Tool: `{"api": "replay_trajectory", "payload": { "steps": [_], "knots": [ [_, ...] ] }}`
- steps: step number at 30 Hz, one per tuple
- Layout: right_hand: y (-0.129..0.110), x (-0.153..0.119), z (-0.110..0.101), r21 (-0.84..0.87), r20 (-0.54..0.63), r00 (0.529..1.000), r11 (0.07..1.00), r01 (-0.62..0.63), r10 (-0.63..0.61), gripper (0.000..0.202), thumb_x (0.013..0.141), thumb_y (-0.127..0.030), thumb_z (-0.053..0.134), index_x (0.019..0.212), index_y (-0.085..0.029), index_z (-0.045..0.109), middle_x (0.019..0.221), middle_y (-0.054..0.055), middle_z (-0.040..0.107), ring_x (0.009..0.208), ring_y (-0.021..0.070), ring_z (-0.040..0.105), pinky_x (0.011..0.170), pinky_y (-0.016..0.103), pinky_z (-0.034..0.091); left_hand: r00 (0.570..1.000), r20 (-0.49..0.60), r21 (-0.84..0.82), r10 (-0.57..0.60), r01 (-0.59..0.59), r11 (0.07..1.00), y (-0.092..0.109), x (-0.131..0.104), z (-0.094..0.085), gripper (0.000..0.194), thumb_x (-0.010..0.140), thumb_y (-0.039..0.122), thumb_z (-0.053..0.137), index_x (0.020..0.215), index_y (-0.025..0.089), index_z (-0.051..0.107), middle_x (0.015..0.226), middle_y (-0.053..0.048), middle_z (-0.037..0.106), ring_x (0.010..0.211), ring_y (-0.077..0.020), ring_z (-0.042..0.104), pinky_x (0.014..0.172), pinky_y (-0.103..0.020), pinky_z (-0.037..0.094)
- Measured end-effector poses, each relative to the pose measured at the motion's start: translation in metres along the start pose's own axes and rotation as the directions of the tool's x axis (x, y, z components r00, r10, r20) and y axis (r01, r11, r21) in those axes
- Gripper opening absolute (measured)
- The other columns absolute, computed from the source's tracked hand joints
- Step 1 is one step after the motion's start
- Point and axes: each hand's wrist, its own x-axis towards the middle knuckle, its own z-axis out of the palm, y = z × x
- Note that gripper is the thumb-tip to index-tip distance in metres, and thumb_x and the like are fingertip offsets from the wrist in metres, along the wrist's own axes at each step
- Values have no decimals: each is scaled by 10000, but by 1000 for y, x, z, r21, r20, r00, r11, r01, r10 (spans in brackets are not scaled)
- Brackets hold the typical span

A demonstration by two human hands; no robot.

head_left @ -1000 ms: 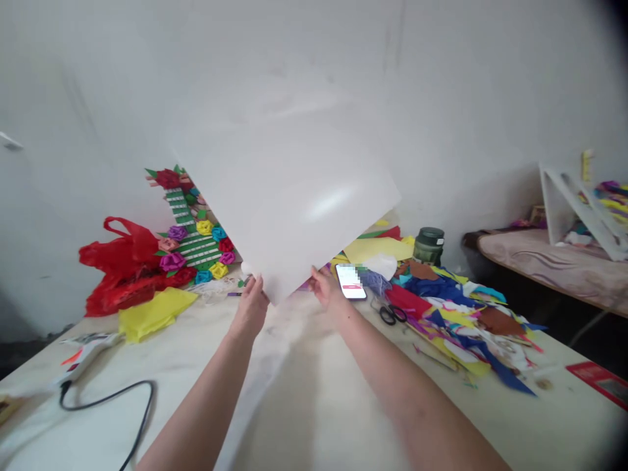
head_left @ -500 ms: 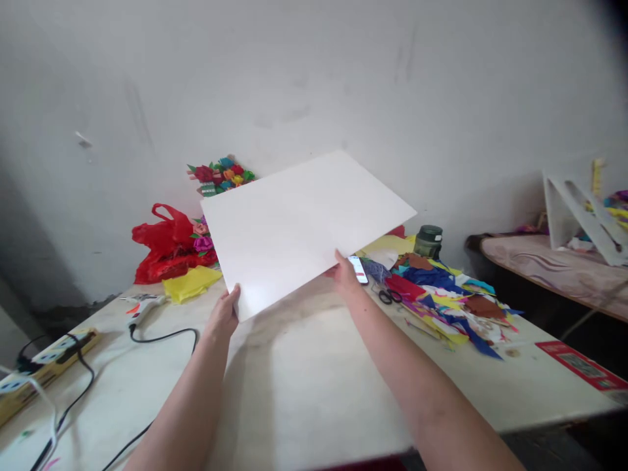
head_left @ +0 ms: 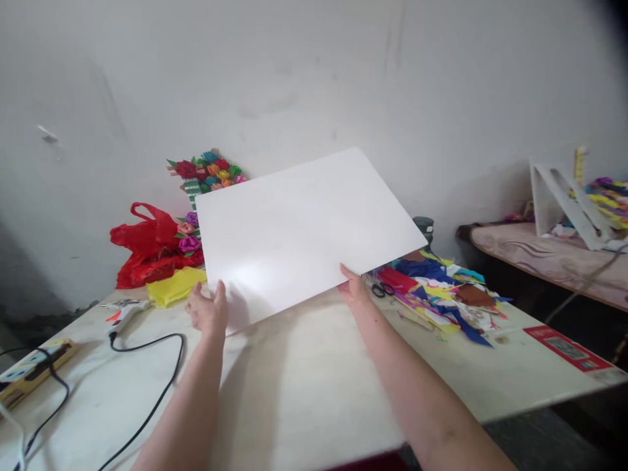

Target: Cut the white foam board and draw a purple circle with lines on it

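A large white sheet [head_left: 304,229] hangs tilted over the pale table [head_left: 318,392], its far edge raised toward the wall. My right hand [head_left: 354,289] grips the near right edge, thumb on top. Fingers spread, my left hand [head_left: 209,307] rests against the sheet's near left edge without a clear grip. The sheet hides part of what lies on the table behind it.
On the left are a red plastic bag [head_left: 147,245], yellow paper [head_left: 174,286], a glue gun [head_left: 125,309] with a black cord [head_left: 147,399] and a power strip [head_left: 34,363]. A paper-flower piece [head_left: 209,171] leans on the wall. Scissors [head_left: 379,289], coloured scraps [head_left: 441,297], a jar [head_left: 424,226] and a red booklet [head_left: 564,347] lie right.
The sheet has come down from nearly upright to a flatter tilt. My left hand has let go of the corner and spread its fingers; the right hand keeps its hold.
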Motion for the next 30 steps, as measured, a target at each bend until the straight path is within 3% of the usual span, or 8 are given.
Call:
{"api": "replay_trajectory", "payload": {
  "steps": [2,4,6,12,14,19,24,30],
  "knots": [
    [0,-3,-1,-6,-3,1000,1000,-1,1,410,580,-91,682,961,-220,601,859,-25,696,809,160,643,662,302,559,965,-93,14,246,-245,969,13,-12,4,591,697,465,554,1162,111,475,1192,-186,508,1186,-310,386,948,-479,311],
    [0,-5,-2,-12,-10,1000,1000,1,-1,386,593,-91,671,951,-215,599,840,-24,697,803,160,644,664,301,557,879,-106,-2,465,-468,884,27,-28,11,541,733,423,532,1165,103,470,1241,-183,475,1200,-275,383,989,-452,277],
    [2,-7,-3,-13,-22,1000,1000,-10,10,355,606,-96,662,936,-209,600,824,-21,698,801,160,645,678,302,555,799,7,-20,602,-601,799,38,-46,19,488,757,405,521,1152,123,483,1236,-164,491,1181,-252,409,974,-419,314],
    [14,-15,-2,1,-34,998,999,-52,52,306,616,-128,666,911,-186,613,868,-2,698,835,161,641,715,290,545,413,321,-47,852,-892,450,49,-99,37,496,763,402,530,1192,159,475,1321,-117,440,1277,-263,292,1058,-464,167],
    [18,-18,-1,4,-40,996,997,-77,77,302,614,-132,665,908,-176,616,873,6,697,833,165,641,711,291,544,357,361,-54,862,-914,401,47,-108,39,508,774,399,514,1218,157,463,1339,-115,418,1289,-262,271,1061,-466,163],
    [29,-21,0,-8,-67,992,994,-105,104,288,607,-136,660,890,-163,615,863,21,700,842,180,642,737,307,540,348,461,-2,816,-919,394,46,-113,35,537,794,396,482,1280,175,424,1379,-94,363,1308,-261,226,1070,-468,139],
    [40,-26,3,-25,-20,995,995,-93,93,300,599,-170,666,895,-157,615,933,43,688,908,194,629,806,329,523,259,567,17,782,-953,303,51,-116,32,592,775,216,484,1346,211,330,1427,-58,267,1333,-240,138,1077,-475,120],
    [44,-31,8,-75,-16,1000,997,-2,1,328,578,-174,669,902,-157,619,956,37,683,911,190,626,811,314,519,317,585,84,746,-939,333,47,-116,39,648,750,73,413,1373,188,272,1447,-57,210,1335,-234,117,1071,-453,168]
  ]
}}
